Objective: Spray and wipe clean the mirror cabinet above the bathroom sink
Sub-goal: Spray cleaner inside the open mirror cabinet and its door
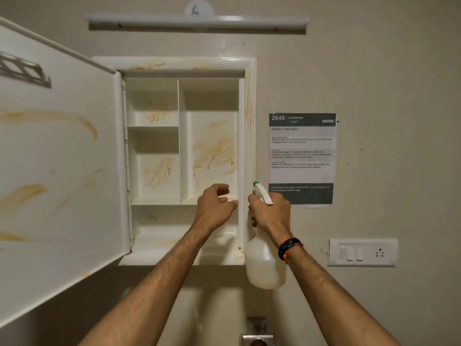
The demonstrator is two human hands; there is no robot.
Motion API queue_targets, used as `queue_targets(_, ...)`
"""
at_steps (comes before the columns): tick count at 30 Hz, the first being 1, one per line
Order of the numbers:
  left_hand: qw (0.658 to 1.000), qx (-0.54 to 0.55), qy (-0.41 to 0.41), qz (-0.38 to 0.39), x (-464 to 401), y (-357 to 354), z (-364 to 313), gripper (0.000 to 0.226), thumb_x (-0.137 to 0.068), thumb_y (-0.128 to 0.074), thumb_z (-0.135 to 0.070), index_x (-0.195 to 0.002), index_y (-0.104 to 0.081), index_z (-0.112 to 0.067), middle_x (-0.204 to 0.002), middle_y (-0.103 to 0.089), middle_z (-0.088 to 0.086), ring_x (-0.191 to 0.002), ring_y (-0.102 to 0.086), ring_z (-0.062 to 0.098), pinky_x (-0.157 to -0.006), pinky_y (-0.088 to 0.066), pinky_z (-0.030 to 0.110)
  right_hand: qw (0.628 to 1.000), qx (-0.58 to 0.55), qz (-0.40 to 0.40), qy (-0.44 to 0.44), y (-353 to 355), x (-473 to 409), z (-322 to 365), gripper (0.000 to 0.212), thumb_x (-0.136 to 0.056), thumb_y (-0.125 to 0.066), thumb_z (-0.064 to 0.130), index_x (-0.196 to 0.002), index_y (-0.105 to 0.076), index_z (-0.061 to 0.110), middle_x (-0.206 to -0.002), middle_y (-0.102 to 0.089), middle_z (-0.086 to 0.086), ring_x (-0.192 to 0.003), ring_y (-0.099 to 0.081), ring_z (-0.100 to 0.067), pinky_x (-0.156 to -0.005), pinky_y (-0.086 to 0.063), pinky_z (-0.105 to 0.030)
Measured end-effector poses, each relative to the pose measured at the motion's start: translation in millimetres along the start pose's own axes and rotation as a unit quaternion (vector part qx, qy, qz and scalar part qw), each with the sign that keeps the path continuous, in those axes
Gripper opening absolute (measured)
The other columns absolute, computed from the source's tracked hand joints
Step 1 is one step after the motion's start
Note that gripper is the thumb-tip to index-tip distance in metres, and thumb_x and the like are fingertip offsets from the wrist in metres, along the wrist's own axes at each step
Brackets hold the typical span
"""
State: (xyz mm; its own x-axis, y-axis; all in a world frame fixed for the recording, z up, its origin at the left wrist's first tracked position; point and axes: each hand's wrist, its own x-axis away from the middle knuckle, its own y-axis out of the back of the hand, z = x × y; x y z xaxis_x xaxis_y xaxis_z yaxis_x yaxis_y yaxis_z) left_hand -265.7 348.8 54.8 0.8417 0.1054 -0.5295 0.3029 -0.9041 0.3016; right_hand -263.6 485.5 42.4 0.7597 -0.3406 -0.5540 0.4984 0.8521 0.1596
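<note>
Right hand [270, 212]: wrapped tight around the neck of a white spray bottle [265, 265], green nozzle tip rising just above the knuckles, bottle body hanging below the wrist.
Left hand [215, 204]: just left of the bottle, fingers loosely curled, holding nothing, thumb touching the cabinet's right inner edge.
Mirror cabinet [249, 101]: directly behind both hands, shelves streaked orange-brown.
Cabinet door [57, 156]: swung wide open, well left of the grip, smeared likewise.
Paper notice [301, 151]: on the wall just right of the bottle.
</note>
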Motion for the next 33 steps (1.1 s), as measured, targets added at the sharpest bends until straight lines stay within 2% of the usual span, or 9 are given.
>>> queue_targets(2, 1.000, 0.003, -0.007, -0.006, -8, 3, -11, 0.052, -0.084, -0.073, -0.017, -0.133, -0.055, -0.015, -0.127, -0.062, -0.003, -0.107, -0.060, 0.011, -0.094, -0.050, 0.028, 1.000, -0.003, 0.009, 0.012, 1, -8, 11, 0.027, -0.077, -0.061, 0.029, -0.060, -0.067, 0.009, -0.059, -0.069, -0.009, -0.045, -0.064, -0.018, -0.040, -0.052, -0.025)
queue_targets(6, 1.000, 0.008, -0.022, -0.018, -26, 10, -32, 0.051, -0.085, -0.073, -0.016, -0.133, -0.055, -0.014, -0.128, -0.062, -0.003, -0.110, -0.060, 0.013, -0.089, -0.049, 0.026, 0.999, 0.004, -0.017, 0.039, 2, -25, 35, 0.030, -0.079, -0.058, 0.030, -0.059, -0.068, 0.009, -0.058, -0.069, -0.009, -0.053, -0.067, -0.027, -0.051, -0.059, -0.038)
queue_targets(9, 0.999, 0.002, -0.036, -0.030, -35, 14, -44, 0.050, -0.085, -0.073, -0.017, -0.132, -0.056, -0.014, -0.128, -0.062, -0.002, -0.106, -0.059, 0.011, -0.098, -0.048, 0.030, 0.999, -0.014, -0.024, 0.043, 4, -35, 51, 0.031, -0.078, -0.059, 0.031, -0.059, -0.068, 0.008, -0.057, -0.069, -0.009, -0.054, -0.068, -0.027, -0.055, -0.059, -0.040)
queue_targets(12, 0.999, -0.001, -0.045, -0.030, -41, 17, -51, 0.052, -0.085, -0.072, -0.017, -0.133, -0.055, -0.014, -0.128, -0.062, -0.003, -0.105, -0.057, 0.010, -0.100, -0.048, 0.033, 0.998, -0.004, -0.022, 0.060, 6, -43, 63, 0.032, -0.077, -0.059, 0.030, -0.060, -0.067, 0.005, -0.057, -0.068, -0.010, -0.058, -0.067, -0.031, -0.059, -0.058, -0.042)
queue_targets(15, 0.998, -0.005, -0.044, -0.033, -42, 21, -50, 0.051, -0.085, -0.072, -0.017, -0.133, -0.054, -0.014, -0.128, -0.062, -0.003, -0.106, -0.058, 0.011, -0.101, -0.048, 0.035, 0.997, -0.008, -0.034, 0.068, 5, -43, 67, 0.031, -0.078, -0.058, 0.028, -0.058, -0.067, 0.006, -0.057, -0.068, -0.012, -0.054, -0.067, -0.030, -0.046, -0.055, -0.032)
queue_targets(18, 0.999, -0.009, -0.031, -0.034, -36, 26, -41, 0.050, -0.085, -0.072, -0.017, -0.133, -0.055, -0.014, -0.127, -0.062, -0.004, -0.109, -0.058, 0.012, -0.099, -0.048, 0.032, 0.998, -0.043, -0.015, 0.040, 1, -32, 59, 0.028, -0.078, -0.060, 0.028, -0.061, -0.068, 0.007, -0.057, -0.069, -0.010, -0.042, -0.063, -0.016, -0.034, -0.039, -0.014)
queue_targets(27, 0.997, -0.041, 0.035, -0.057, 3, 52, 17, 0.052, -0.084, -0.073, -0.015, -0.132, -0.055, -0.014, -0.126, -0.062, -0.003, -0.108, -0.060, 0.012, -0.100, -0.049, 0.035, 0.991, -0.073, 0.110, -0.018, -31, 17, 13, 0.019, -0.076, -0.061, 0.017, -0.069, -0.064, -0.001, -0.055, -0.062, -0.005, -0.039, -0.057, -0.009, -0.039, -0.045, -0.018)
queue_targets(30, 0.996, -0.042, 0.055, -0.061, 17, 62, 32, 0.052, -0.085, -0.072, -0.014, -0.133, -0.054, -0.013, -0.128, -0.061, -0.002, -0.110, -0.059, 0.012, -0.095, -0.050, 0.030, 0.987, -0.078, 0.139, -0.034, -41, 32, 3, 0.017, -0.076, -0.062, 0.016, -0.068, -0.062, 0.001, -0.056, -0.061, -0.005, -0.040, -0.058, -0.009, -0.039, -0.044, -0.016)
queue_targets(33, 0.992, -0.062, 0.078, -0.078, 32, 72, 44, 0.049, -0.085, -0.072, -0.015, -0.132, -0.055, -0.013, -0.128, -0.060, -0.003, -0.110, -0.059, 0.012, -0.075, -0.048, 0.016, 0.981, -0.084, 0.167, -0.040, -50, 47, -3, 0.020, -0.078, -0.063, 0.017, -0.063, -0.060, 0.003, -0.053, -0.059, -0.005, -0.037, -0.056, -0.008, -0.035, -0.038, -0.013)
